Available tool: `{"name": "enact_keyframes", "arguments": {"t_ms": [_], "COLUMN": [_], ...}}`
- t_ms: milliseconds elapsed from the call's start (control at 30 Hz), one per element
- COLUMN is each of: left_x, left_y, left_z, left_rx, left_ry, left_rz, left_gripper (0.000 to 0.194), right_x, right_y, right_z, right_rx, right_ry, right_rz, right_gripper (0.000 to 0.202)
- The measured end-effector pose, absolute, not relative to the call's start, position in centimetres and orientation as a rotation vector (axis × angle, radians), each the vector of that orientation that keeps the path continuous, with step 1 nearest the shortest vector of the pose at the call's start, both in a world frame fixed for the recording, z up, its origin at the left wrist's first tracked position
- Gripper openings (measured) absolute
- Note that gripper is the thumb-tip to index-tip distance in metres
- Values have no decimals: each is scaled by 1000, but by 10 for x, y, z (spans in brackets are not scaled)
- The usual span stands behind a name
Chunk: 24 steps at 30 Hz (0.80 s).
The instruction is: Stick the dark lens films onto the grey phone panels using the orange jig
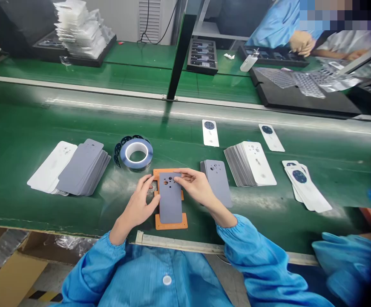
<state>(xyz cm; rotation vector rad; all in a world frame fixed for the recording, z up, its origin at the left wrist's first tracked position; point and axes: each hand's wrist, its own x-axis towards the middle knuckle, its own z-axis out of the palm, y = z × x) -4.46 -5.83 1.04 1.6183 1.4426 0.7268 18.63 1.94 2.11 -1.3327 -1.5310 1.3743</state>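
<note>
A grey phone back cover [171, 204] with camera holes near its top lies over an orange fixture plate [171, 226] on the green bench. My right hand [198, 186] pinches the cover's upper right corner between thumb and fingers. At its left side, my left hand [136, 207] has its fingers apart, the thumb at the cover's edge and the fingertips by the fixture's upper left corner. Just beyond the left hand sits a roll of blue tape [147, 155] with dark round pieces along it. Beside my right wrist lies a stack of grey covers [219, 181].
Far left are fanned stacks of white covers [53, 166] and grey covers [79, 170]. To the right stand more white covers [260, 166] and loose white ones with dark discs [313, 192]. A black post [180, 59] rises behind. Across the bench are trays [202, 55] and a co-worker's hands [302, 42].
</note>
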Motion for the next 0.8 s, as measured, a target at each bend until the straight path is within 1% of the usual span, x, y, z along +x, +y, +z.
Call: {"name": "enact_keyframes", "arguments": {"t_ms": [100,133,200,367,533,667,800], "left_x": [-39,-38,-36,-38,-37,-31,-30], "left_y": [-58,-58,-57,-54,-51,-50,-49], "left_z": [11,11,11,12,15,19,19], "left_rx": [1724,1762,1832,1988,2150,2190,2150], "left_ry": [1475,1474,1471,1464,1418,1481,1492], "left_rz": [651,628,572,439,379,383,453], "left_gripper": [84,88,90,84,67,64,63], "right_x": [188,188,188,190,190,185,182], "right_y": [19,19,19,19,9,-1,-11], "right_z": [17,16,15,6,-4,-9,-12], "right_rx": [-1362,-1365,-1339,-1279,-1287,-1405,-1472], "right_ry": [-1613,-1682,-1859,-2217,-2433,-2465,-2434], "right_rz": [1311,1267,1116,606,251,122,143], "right_gripper": [33,31,28,32,36,38,39]}}
